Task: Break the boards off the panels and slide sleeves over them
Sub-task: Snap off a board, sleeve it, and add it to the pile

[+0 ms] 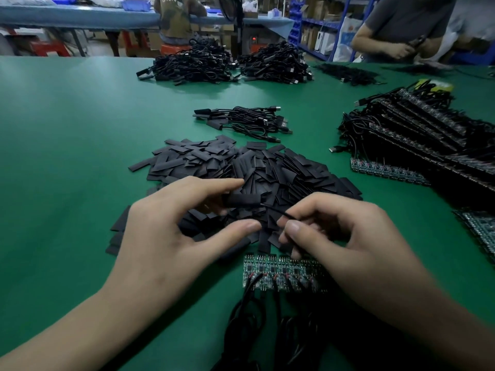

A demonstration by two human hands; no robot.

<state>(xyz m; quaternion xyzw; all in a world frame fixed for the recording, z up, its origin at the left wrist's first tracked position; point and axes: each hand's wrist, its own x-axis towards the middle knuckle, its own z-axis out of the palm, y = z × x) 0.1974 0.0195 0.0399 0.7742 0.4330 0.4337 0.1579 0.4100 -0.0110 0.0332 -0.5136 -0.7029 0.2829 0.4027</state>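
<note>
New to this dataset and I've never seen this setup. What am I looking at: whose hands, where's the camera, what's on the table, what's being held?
There is no machine. A person works bare-handed, filmed by one head-worn camera looking down. The left hand holds a black sleeve; the right hand pinches the thin wire coming out of it. On the green table lie a pile of loose sleeves, a panel of boards with cables attached, stacked panels at right, and sleeved cables further back.
</note>
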